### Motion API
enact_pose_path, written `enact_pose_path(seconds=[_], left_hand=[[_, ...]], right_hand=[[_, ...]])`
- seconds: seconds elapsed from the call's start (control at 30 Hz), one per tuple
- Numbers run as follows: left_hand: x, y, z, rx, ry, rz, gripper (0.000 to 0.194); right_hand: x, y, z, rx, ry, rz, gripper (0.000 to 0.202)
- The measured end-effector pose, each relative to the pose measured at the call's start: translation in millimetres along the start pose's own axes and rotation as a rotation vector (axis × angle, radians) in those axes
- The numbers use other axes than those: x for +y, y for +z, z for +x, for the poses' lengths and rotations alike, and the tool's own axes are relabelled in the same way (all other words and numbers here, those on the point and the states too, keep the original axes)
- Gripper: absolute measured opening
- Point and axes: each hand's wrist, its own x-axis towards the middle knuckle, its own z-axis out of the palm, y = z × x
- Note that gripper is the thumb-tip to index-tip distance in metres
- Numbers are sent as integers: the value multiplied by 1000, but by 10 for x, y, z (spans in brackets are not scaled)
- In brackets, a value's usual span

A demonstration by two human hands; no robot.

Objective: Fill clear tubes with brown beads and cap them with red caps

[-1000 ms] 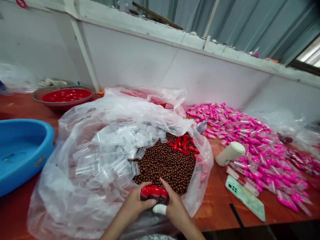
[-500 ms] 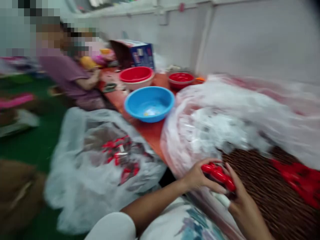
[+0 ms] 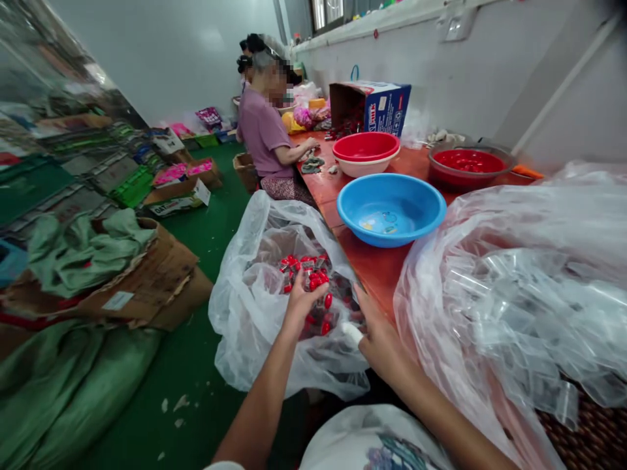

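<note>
My left hand (image 3: 302, 303) is over a translucent plastic bag (image 3: 245, 313), thumb and forefinger spread apart. Just past its fingertips lie several small clear containers with glossy red parts (image 3: 313, 264), heaped inside the bag. My right hand (image 3: 376, 329) is at the bag's right side, fingers stretched out, with a white covering on its thumb. A gap separates the two hands, and red pieces (image 3: 326, 326) show between them. Whether any of these pieces touch my left fingers, I cannot tell.
On the orange-red table (image 3: 357, 254) stand a blue basin (image 3: 392, 209), stacked red and pale basins (image 3: 366, 147), a bowl of red pieces (image 3: 470, 163) and a carton (image 3: 386, 111). Clear plastic cups (image 3: 519, 307) fill a bag at right. A co-worker (image 3: 267, 130) sits beyond; cardboard boxes (image 3: 142, 281) stand left.
Both hands have moved left from the brown surface to the plastic bag and spread apart. The red pieces held between them are out of their grasp. The view has swung right-to-left.
</note>
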Motion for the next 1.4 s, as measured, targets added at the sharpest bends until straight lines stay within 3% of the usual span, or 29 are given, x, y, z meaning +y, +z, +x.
enact_pose_path(seconds=[0.07, 0.17, 0.27, 0.37, 0.53, 0.63, 0.7, 0.83, 0.93, 1.0, 1.07, 1.2, 1.3, 1.4], left_hand=[[-58, -115, 110, 170, 163, 98, 76], [-216, -178, 167, 265, 257, 151, 65], [-415, -100, 130, 233, 258, 191, 56], [-601, 118, 13, 83, 253, 279, 51], [-698, 751, -247, -167, 383, 382, 48], [-645, 1234, -517, -345, 577, 386, 42], [-634, 1528, -781, -523, 706, 447, 36], [-734, 2032, -1302, -901, 829, 658, 29], [-822, 2435, -1548, -1048, 968, 789, 31], [-849, 2742, -1640, -1058, 1077, 906, 32], [-862, 3066, -1686, -978, 1154, 1131, 33], [-896, 3608, -1703, -887, 1161, 1405, 30], [-893, 3798, -1698, -874, 1158, 1440, 25], [-835, 3799, -1716, -872, 1194, 1441, 26]], right_hand=[[55, -88, -229, -94, 91, 14, 59], [175, -337, -704, -228, 244, 13, 42], [300, -605, -1178, -132, 369, 97, 41], [353, -789, -1628, 61, 451, 178, 41], [332, -918, -2222, 416, 415, 236, 39], [364, -1014, -2485, 610, 384, 272, 40], [401, -1060, -2650, 707, 379, 312, 41], [497, -1069, -2895, 801, 364, 371, 40], [528, -1048, -3003, 812, 334, 381, 37], [505, -1045, -3060, 817, 318, 379, 35], [455, -1061, -3115, 808, 305, 378, 33], [344, -1131, -3213, 831, 277, 325, 31], [305, -1163, -3255, 874, 274, 235, 30], [359, -1173, -3232, 935, 279, 129, 29]])
